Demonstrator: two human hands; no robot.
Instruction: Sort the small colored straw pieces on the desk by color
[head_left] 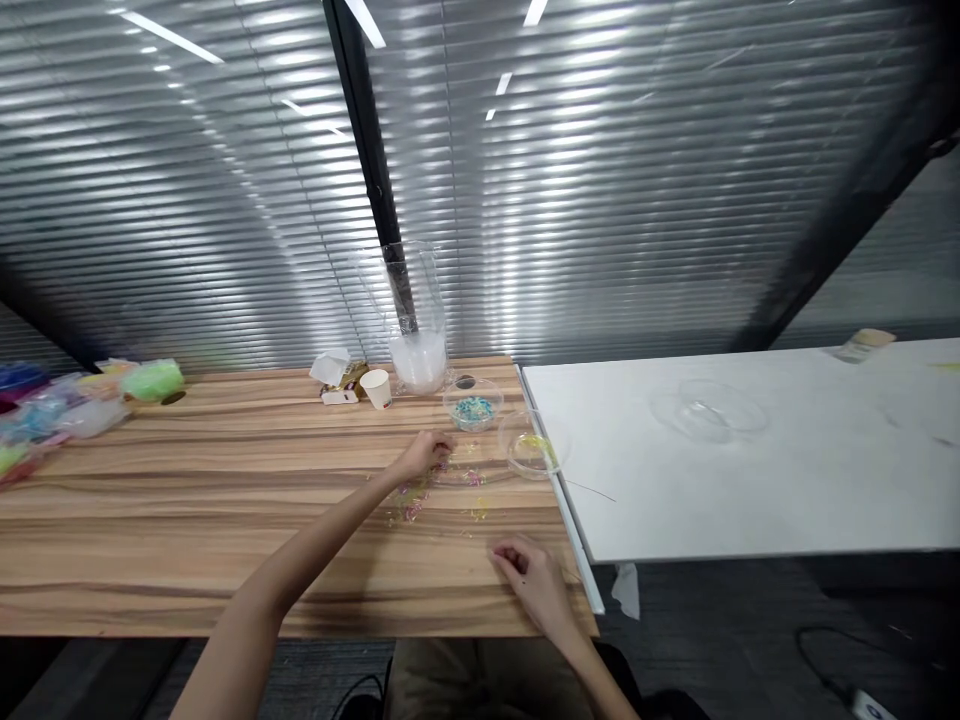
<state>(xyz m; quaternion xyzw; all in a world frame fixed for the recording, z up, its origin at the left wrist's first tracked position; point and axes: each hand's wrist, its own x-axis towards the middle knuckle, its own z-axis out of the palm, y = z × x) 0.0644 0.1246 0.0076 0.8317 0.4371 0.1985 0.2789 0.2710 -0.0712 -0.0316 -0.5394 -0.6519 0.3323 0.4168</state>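
My left hand [426, 455] reaches over the wooden table, its fingers drawn together at the far edge of a scatter of small pink and yellow bead-like pieces [412, 500]. What it pinches, if anything, is too small to see. Closer to the front edge is my right hand [529, 575], thumb and fingers pressed together; any thing between them cannot be made out. Beyond my left hand stands a clear bowl [448, 408] of blue and pale beads [474, 408]. Another clear bowl [512, 462], with yellow pieces [536, 450] inside, straddles the seam between the tables.
A paper cup [376, 388], a tissue pack [341, 382] and a clear plastic bag with white contents [418, 360] stand at the back. Colourful bags [82, 405] lie far left. On the white table [675, 500] are a clear lid-like dish [709, 412] and a thin strand [592, 490].
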